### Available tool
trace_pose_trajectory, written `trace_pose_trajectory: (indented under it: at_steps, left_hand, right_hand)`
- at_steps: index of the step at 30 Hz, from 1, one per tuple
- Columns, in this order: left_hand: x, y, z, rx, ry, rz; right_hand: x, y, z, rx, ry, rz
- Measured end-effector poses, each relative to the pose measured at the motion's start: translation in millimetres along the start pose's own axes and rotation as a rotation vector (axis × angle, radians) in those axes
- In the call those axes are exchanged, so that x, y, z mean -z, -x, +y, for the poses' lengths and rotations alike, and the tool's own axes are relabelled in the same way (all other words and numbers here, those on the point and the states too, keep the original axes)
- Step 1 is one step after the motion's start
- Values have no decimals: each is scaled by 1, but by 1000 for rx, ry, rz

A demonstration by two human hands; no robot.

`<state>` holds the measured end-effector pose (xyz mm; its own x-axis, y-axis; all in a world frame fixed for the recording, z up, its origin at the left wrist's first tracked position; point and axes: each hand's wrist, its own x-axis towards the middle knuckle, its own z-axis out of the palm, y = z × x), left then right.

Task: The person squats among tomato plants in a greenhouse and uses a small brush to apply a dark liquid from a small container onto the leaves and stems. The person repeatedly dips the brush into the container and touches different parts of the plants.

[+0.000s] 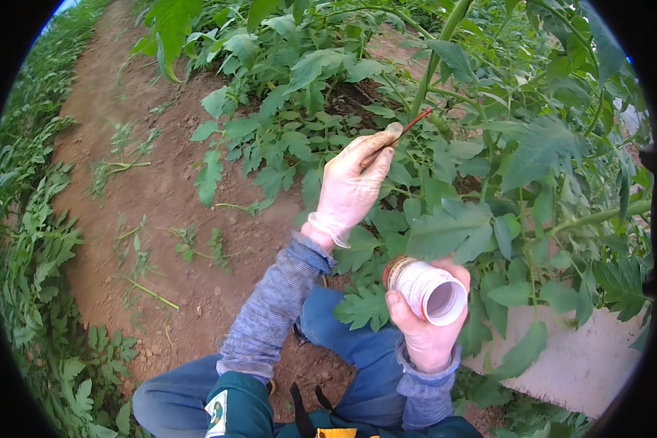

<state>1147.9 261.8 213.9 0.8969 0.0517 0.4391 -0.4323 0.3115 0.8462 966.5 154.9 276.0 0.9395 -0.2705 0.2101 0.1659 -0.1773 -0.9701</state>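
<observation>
My left hand (356,178), in a thin translucent glove, pinches a slim reddish-brown stick (416,119), perhaps a brush. The stick's far end is at or close to the thick green stem (428,76) of a tomato plant; whether they touch is unclear. Lower right, my right hand (431,334) is closed around a white plastic bottle (416,284) with a wide round mouth that faces me. No lid is on it, and the inside looks white; any contents cannot be made out. A large tomato leaf (454,232) hangs just above the bottle and the right fingers.
Dense tomato foliage (284,109) fills the top and right. Cut shoots (153,293) lie on the bare soil path (197,279). More plants (27,219) line the left edge. A pale flat panel (575,356) is at lower right, and a thick side stem (602,218) crosses above it.
</observation>
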Motion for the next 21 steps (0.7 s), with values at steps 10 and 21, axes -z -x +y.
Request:
trace_pose_trajectory:
  at_steps: [10, 21]
  left_hand:
    - [1, 1, 6, -22, -268, 1]
    - [-3, -5, 4, -222, -361, -43]
  right_hand:
    - [1, -1, 4, 7, -8, 16]
    - [5, 0, 9, 17, -46, -18]
